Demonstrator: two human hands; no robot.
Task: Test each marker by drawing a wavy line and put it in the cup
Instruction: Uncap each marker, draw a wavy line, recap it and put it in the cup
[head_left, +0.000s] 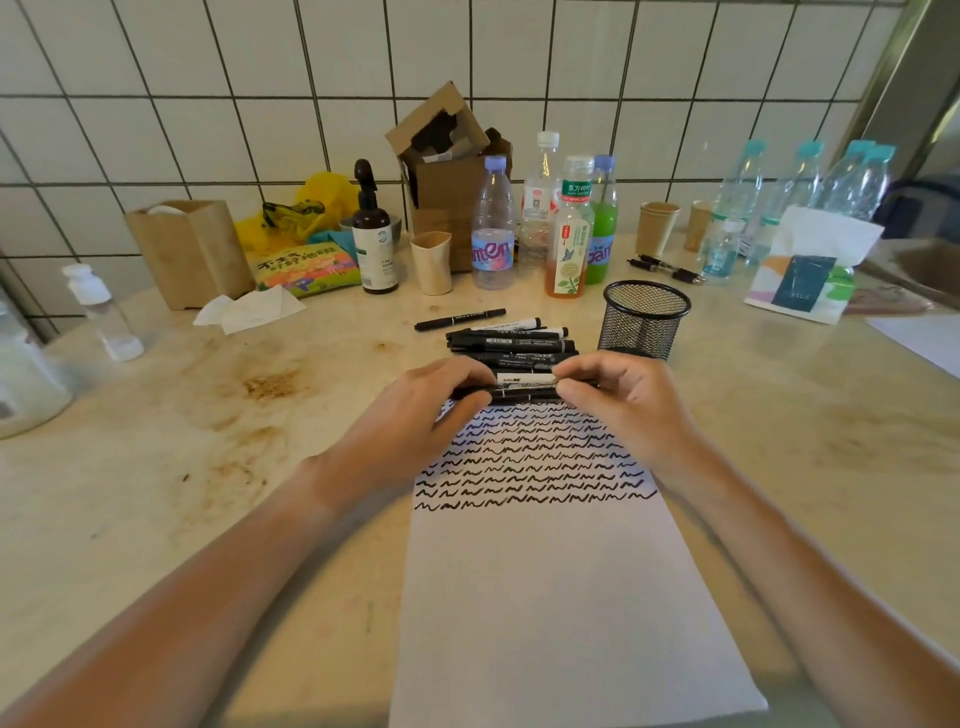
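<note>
Both hands, left (441, 400) and right (613, 395), pinch one marker (524, 383) above the paper (545, 597), top filled with wavy rows; pile (511, 343) untested, cup (645, 319) apparently empty: most remains, I judge.

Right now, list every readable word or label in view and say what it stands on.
"TISSUE": white soft tissue pack.
"东方树叶": clear amber tea bottle with green label.
"anten", partly hidden: clear purple-capped water bottle.
Too blurred: black markers in a row, brown pump bottle, colourful snack bag.
</note>
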